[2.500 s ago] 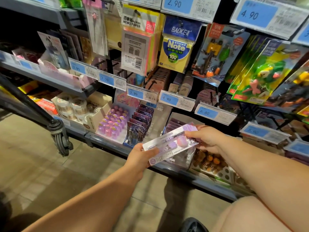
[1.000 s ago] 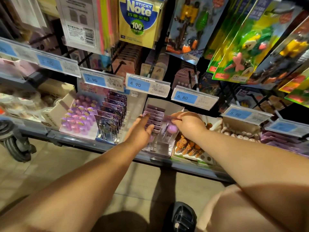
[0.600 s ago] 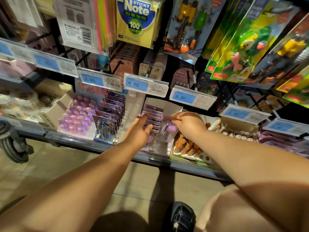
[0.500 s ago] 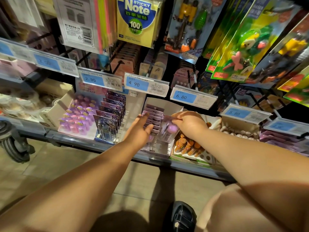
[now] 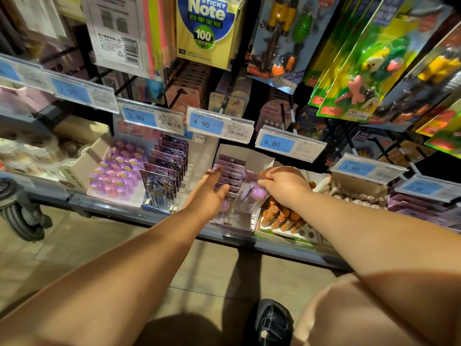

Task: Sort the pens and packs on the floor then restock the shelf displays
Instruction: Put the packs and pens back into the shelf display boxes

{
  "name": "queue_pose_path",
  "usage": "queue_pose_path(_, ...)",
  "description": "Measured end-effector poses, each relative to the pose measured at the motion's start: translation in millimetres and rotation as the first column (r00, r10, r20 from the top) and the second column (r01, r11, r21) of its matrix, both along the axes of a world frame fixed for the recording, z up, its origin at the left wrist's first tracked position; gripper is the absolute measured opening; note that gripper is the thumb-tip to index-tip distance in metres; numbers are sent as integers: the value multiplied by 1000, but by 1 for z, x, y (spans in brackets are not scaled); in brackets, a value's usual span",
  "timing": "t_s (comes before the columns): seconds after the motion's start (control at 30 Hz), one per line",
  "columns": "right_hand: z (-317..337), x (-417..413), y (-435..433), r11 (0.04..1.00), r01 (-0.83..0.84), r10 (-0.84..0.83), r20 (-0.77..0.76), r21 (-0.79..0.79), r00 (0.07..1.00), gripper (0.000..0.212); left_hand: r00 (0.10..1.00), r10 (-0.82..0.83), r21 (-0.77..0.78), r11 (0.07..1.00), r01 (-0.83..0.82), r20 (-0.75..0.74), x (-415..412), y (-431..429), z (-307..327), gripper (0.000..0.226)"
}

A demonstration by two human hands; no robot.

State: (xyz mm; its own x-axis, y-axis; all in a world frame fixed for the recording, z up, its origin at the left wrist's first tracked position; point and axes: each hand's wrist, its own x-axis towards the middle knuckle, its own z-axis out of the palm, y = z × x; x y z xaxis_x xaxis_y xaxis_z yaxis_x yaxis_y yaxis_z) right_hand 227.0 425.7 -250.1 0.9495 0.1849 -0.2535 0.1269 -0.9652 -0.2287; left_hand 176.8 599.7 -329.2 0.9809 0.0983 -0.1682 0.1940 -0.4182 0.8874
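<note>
Store shelving fills the view, hung with sticky notes (image 5: 208,31) and toy packs (image 5: 369,66) above, while the bottom shelf (image 5: 112,208) carries open boxes of stationery. Among them a white display box (image 5: 259,156) holds a row of purple packs (image 5: 228,174) standing upright. The left hand (image 5: 207,193), fingers straight, presses against the front of that row. The right hand (image 5: 284,186) pinches the top edge of one pen pack (image 5: 252,196) with a lilac ball on it, which stands tilted in the box, close against the row's right side.

Restocking looks well under way. This pack seems nearly seated but not let go, and the box's front slots look unfilled. Whether the sorting is finished cannot be judged, because most of the floor (image 5: 74,258) is cut off. The pack's foot is hidden in the box, the left hand covers the row's lower part, and the small print on the price tags (image 5: 219,124) is unreadable.
</note>
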Motion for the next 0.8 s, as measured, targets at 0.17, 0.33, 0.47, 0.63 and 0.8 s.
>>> queue_pose_path(0.17, -4, 2, 0, 1000, -2, 2, -44, -8, 999, 33, 1000, 0, 0, 1000, 0, -1, 0, 0, 0, 53)
queue_pose_path(0.33, -9, 5, -2, 997, 37, -34, -43, 69, 998, 31, 1000, -11, 1, 1000, 11, 1, -1, 0, 1, 53)
queue_pose_path(0.47, -13, 7, -3, 999, 48, -46, -92, 25, 995, 35, 1000, -14, 9, 1000, 14, 0, 0, 1, 2, 54)
queue_pose_path(0.63, -24, 9, 2, 983, -5, -18, -128, -182, 992, 45, 999, -37, 26, 999, 38, -28, -4, 2, 6, 55)
queue_pose_path(0.8, -25, 12, 2, 970, 18, -38, -79, -241, 996, 48, 996, -47, 47, 998, 51, -72, -6, 9, 15, 54)
